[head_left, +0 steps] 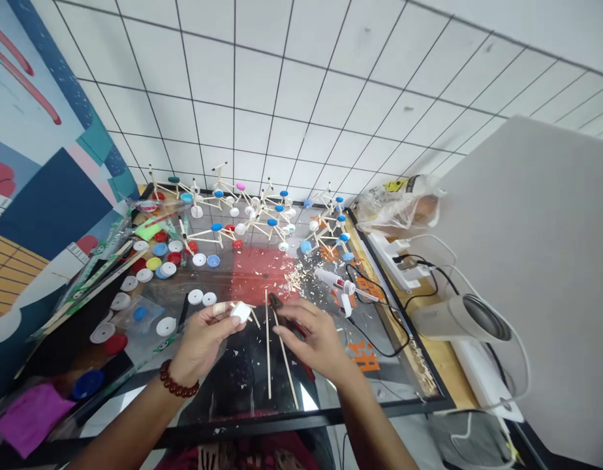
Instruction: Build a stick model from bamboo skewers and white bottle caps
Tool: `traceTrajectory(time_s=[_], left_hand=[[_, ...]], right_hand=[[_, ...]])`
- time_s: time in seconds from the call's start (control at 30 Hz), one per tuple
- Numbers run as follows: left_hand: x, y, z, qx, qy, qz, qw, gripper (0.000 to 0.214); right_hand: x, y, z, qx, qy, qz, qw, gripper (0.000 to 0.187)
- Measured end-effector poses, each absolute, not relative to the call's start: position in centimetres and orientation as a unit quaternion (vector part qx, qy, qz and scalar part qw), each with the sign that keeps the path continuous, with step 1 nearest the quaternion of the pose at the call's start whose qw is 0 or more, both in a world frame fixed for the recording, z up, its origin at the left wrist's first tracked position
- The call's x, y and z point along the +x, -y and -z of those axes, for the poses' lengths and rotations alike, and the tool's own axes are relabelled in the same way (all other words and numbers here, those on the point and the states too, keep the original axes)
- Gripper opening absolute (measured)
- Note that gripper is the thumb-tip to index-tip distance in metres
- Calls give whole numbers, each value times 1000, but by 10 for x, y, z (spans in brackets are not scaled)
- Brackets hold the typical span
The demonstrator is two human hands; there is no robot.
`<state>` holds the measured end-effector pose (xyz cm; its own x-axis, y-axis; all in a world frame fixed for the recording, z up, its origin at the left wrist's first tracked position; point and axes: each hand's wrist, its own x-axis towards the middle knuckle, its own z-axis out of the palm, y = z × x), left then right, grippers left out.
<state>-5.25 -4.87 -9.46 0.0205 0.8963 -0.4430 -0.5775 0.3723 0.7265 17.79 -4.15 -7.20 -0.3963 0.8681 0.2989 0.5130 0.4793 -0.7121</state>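
Note:
My left hand (203, 339) pinches a white bottle cap (241, 312) with a short wooden stick attached, held just above the glass table (223, 398). My right hand (314, 336) is closed on a dark tool with red handles (278, 304), probably cutters, its tip pointing at the cap. Two long thin wooden sticks (268, 352) lie on the glass between and under my hands. Wood chips (294, 279) are scattered just beyond them.
Several stick-and-cap models (255, 219) stand at the table's far edge. Loose coloured caps (154, 264) lie at left. A white glue gun (338, 287), a power strip (394, 258), a plastic bag (397, 205) and a white cylinder device (461, 318) sit to the right.

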Motion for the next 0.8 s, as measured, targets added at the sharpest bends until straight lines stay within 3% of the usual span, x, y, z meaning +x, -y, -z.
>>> traceTrajectory(time_s=[0.03,0.13,0.23,0.3,0.4,0.5,0.7,0.8], left_hand=[[-56,47,92,180,-453,-527,696,30],[-65,40,87,190,-439,-506,717,28],[-67,35,87,208,-433,-489,728,28],[-66,33,89,231,-434,-484,724,29],[-65,32,95,264,-439,-500,699,32],[-65,33,100,262,-447,-531,670,38],[-70,36,98,219,-425,-558,678,43],[-71,37,96,200,-419,-560,686,38]], right_hand=[[191,47,69,-479,790,-264,277,17],[240,58,79,-642,717,-212,169,32],[279,46,103,-759,592,-121,244,47],[287,30,117,-749,564,-164,307,64],[278,4,129,-703,551,-279,353,61],[264,-17,131,-685,547,-312,366,56],[269,-21,122,-681,572,-296,348,49],[280,11,112,-752,570,-189,273,42]])
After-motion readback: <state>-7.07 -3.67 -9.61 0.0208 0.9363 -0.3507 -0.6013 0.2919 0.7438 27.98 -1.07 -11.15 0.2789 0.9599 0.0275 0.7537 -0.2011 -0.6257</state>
